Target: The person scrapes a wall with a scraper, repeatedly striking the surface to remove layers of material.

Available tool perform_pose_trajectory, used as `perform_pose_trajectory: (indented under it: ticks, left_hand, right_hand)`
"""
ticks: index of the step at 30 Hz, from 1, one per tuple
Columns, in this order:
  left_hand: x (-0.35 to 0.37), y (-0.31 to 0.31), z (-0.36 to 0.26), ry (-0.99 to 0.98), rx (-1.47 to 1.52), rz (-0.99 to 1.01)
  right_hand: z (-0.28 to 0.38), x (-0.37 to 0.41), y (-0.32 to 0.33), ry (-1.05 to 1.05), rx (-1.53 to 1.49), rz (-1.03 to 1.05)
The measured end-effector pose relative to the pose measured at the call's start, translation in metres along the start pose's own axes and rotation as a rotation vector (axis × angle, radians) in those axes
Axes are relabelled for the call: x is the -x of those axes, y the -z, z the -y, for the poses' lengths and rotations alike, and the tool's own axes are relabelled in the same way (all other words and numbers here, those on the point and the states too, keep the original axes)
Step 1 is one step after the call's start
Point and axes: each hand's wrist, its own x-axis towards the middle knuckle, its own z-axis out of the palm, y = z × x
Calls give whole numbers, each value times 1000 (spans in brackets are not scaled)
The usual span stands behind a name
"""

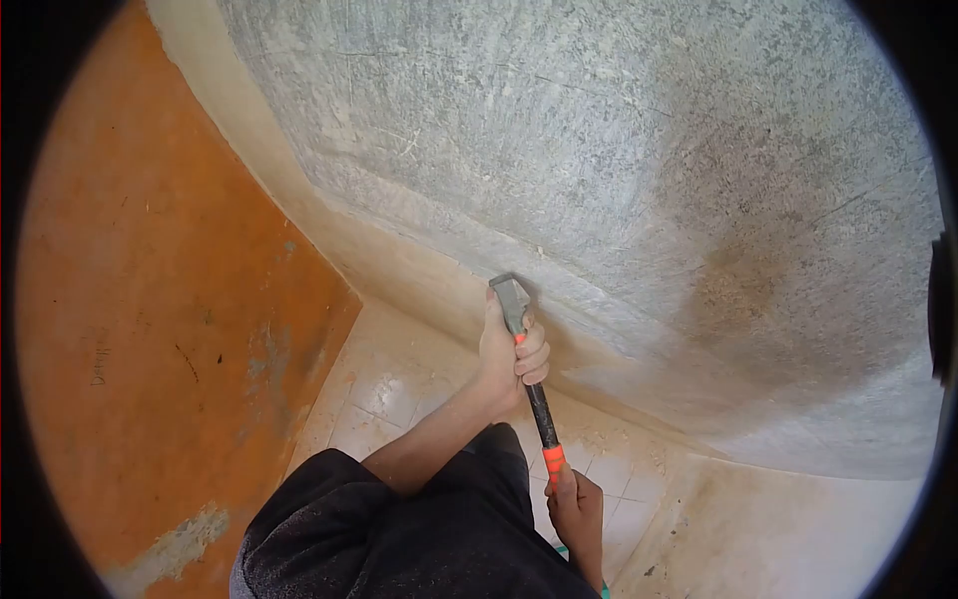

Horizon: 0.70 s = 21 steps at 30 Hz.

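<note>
A long-handled scraper with a grey head and a black and orange handle slants across the middle of the view. Its head lies right at the lower part of the wall, where rough grey plaster meets a smoother beige band. My left hand wraps round the neck of the handle, just below the head, with the thumb up along its side. Lower down, my right hand grips the orange end of the handle near my body.
The rough grey wall fills the upper right, with a brown stain. An orange wall with scuffs stands on the left, meeting it in a corner. Below are pale floor tiles with scattered debris, and my dark clothing.
</note>
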Motion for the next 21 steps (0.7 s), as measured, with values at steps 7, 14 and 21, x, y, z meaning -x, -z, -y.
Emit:
perform_pose_trajectory:
  ticks: [7, 14, 21]
  left_hand:
    - [-7, 23, -44, -135, -111, -52]
    - [-6, 1, 8, -52, 21, 4]
    - [-10, 11, -30, -167, 36, 8]
  right_hand:
    - [-3, -37, -31, 103, -5, 189]
    - [-3, -12, 24, -17, -40, 139]
    - [2, -45, -6, 207, 36, 205]
